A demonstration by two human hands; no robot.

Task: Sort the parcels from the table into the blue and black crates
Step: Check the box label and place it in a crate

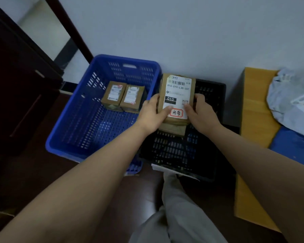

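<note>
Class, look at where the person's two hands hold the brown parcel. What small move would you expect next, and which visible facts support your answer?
Probably lowering the parcel into the black crate. Both the left hand and right hand grip it above that crate, not the blue crate, where two boxes already lie.

A parcel-sorting corner of a plain office-like room: a blue crate (102, 109) and black crate (209, 106) stand on dark flooring against the bare wall (182, 32), labelled cardboard parcels (123, 96) inside the blue crate, a yellow bench (253, 109) right of the black one.
</note>
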